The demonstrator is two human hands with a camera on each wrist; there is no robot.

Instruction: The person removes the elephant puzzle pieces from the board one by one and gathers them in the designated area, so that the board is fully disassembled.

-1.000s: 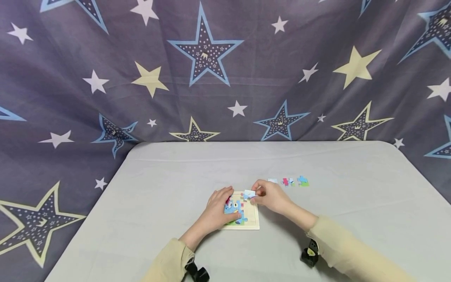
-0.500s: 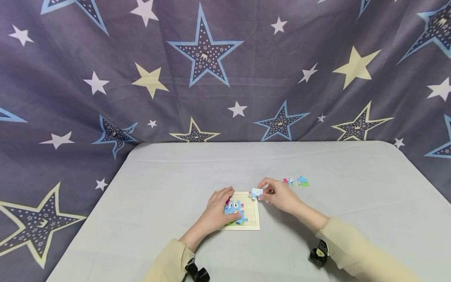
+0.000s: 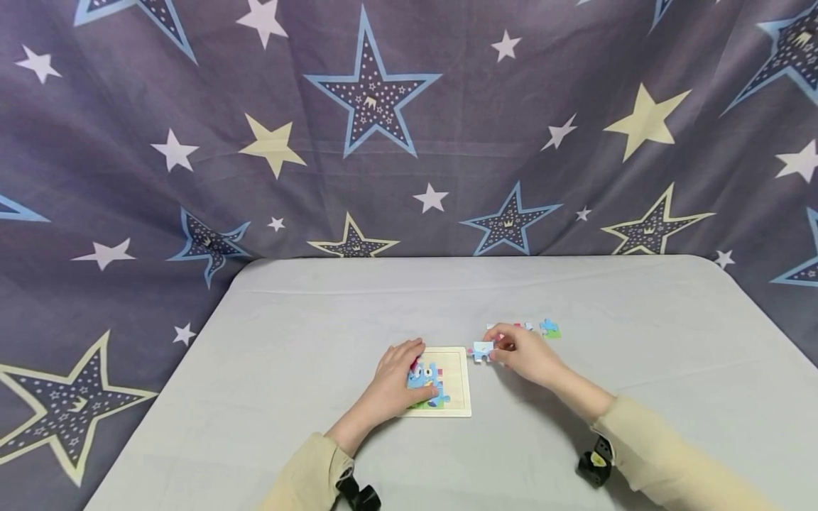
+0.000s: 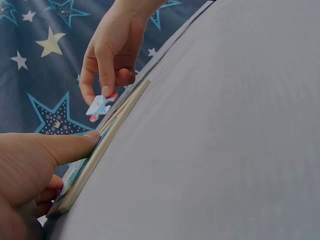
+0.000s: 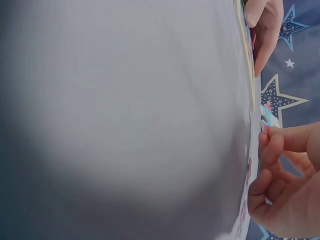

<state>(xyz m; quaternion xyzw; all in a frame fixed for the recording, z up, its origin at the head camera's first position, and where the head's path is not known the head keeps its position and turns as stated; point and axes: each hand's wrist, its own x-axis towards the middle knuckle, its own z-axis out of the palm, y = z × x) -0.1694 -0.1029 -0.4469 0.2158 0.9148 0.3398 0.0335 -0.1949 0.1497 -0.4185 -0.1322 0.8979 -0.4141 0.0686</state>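
My left hand [image 3: 391,380] holds the wooden puzzle frame [image 3: 459,369] by its left side, thumb lying across the joined blue cartoon pieces [image 3: 424,371]. In the left wrist view the thumb [image 4: 72,147] is on top and the other fingers curl at the frame's edge. Just right of the frame, my right hand [image 3: 520,353] pinches a white-and-blue puzzle piece [image 3: 482,351] with pink bits between thumb and fingertips. That piece [image 4: 98,106] is tilted and raised in the left wrist view. The left part of the frame is hidden under my left hand.
Beyond my right hand lie loose puzzle pieces: a blue-and-green one [image 3: 549,328] and others partly covered by the hand. The grey tabletop [image 3: 319,305] reaches back to a star-patterned curtain [image 3: 434,128].
My right hand has drawn the pinched piece rightward, from over the frame's top right corner to beside the frame. The left hand and the frame have stayed in place.
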